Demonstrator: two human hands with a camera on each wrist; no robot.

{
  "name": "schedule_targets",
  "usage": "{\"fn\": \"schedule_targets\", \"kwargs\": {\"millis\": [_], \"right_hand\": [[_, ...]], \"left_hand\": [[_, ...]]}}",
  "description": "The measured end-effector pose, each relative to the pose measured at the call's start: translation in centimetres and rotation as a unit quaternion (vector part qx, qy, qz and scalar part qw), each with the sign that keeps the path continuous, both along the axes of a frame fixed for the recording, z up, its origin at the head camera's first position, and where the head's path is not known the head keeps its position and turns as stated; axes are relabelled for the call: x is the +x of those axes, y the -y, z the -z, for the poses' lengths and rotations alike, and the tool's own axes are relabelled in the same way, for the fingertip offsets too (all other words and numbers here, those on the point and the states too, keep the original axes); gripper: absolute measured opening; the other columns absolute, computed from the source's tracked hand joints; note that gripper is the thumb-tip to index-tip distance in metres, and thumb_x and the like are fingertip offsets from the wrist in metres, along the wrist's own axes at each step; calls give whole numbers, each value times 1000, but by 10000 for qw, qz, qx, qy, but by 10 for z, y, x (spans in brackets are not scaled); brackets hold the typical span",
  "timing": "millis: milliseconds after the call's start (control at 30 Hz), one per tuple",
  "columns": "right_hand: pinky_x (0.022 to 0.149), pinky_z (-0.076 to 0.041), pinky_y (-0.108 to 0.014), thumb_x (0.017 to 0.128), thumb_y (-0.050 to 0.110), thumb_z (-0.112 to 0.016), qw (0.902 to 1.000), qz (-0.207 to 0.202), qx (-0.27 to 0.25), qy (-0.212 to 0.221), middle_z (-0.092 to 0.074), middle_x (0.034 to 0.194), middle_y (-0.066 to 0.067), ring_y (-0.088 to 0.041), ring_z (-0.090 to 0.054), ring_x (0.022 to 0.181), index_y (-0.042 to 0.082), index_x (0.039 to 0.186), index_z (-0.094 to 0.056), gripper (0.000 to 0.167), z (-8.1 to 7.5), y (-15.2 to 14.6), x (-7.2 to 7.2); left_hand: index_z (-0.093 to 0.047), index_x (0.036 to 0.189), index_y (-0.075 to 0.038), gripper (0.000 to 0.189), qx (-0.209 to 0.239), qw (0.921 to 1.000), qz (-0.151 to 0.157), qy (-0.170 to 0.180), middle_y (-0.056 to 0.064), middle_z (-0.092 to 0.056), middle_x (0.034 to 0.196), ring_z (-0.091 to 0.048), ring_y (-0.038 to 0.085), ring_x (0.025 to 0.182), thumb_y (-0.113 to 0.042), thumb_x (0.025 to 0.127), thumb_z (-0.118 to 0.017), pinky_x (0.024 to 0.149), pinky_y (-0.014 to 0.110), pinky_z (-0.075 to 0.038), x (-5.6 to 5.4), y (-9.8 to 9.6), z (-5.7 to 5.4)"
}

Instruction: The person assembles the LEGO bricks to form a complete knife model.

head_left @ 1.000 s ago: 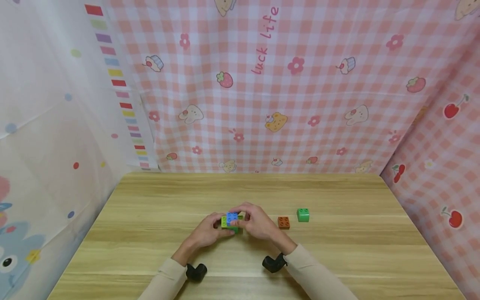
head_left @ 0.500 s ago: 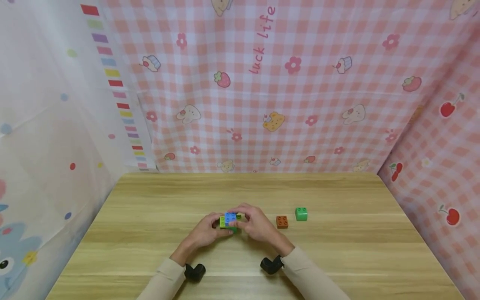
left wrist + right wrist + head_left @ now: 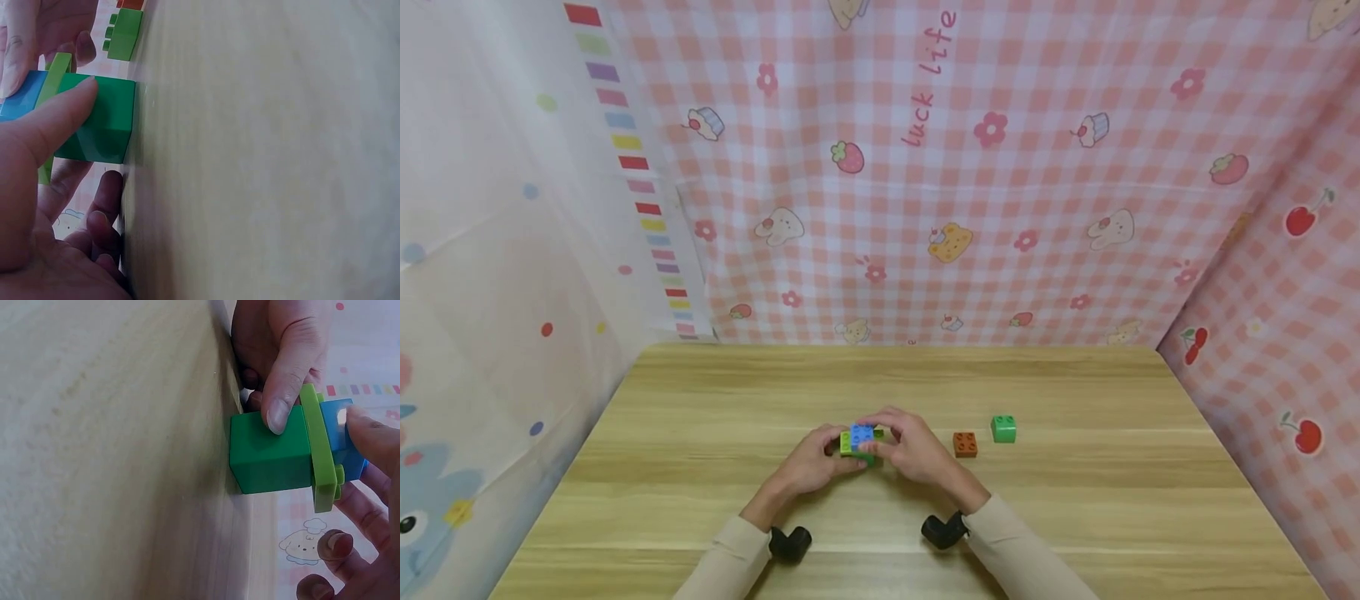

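While the left hand (image 3: 808,464) grips the green block (image 3: 272,453), the right (image 3: 916,450) pinches the blue (image 3: 861,434)

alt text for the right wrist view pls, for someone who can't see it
A person's left hand grips a green block while the right hand pinches a blue block, with a flat lime-green piece sandwiched between the two blocks. The view is turned sideways, so a wooden table fills the left side.
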State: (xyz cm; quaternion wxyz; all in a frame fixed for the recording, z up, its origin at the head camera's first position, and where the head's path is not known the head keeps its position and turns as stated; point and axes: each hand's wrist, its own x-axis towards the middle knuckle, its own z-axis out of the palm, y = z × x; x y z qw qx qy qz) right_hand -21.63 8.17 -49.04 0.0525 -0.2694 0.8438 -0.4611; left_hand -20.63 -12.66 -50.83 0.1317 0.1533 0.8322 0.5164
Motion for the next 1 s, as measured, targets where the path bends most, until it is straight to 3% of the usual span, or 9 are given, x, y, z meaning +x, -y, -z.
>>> {"fn": "schedule_targets", "kwargs": {"millis": [167,267,600,833,1000], "right_hand": [[76,-46,-28,90,25,-73,9996,9,149,-220,-66,119,3,-13,-57,97,14,124,-68,36,1,1,-1],[82,-46,-31,90,25,-73,9994,-5,191,-306,-67,119,2,-15,-58,105,14,124,-68,36,1,1,-1],[90,-45,-36,91,24,-72,9982,-14,323,-509,-66,124,1,-16,-55,111,15,126,-66,37,1,1,1],[81,-49,-39,92,20,-71,9984,32,293,-485,-57,124,-6,-20,-54,105,8,129,-64,39,-2,1,6],[73,-44,-28,91,18,-73,9987,381,175,-273,-56,125,-8,-22,-52,92,9,132,-61,44,-8,-6,12]], "left_hand": [[-71,109,-13,25,-5,10000,-8,-20,5,-60,107,-47,21,96,-17,86,-78,82,37,-37,-1,1,0],[-72,110,-16,27,1,10000,51,0,4,-60,108,-47,20,97,-22,85,-79,83,36,-38,-5,3,6],[-71,111,-18,28,-71,10000,14,47,4,-59,105,-46,21,93,-25,85,-79,78,35,-37,-6,5,9],[-71,115,-21,32,-100,9997,-84,203,4,-59,112,-46,21,97,-27,85,-79,82,36,-38,-5,5,9],[-70,117,-18,36,-108,9997,-97,216,5,-59,114,-47,22,97,-27,84,-80,82,36,-39,-6,5,10]]}}
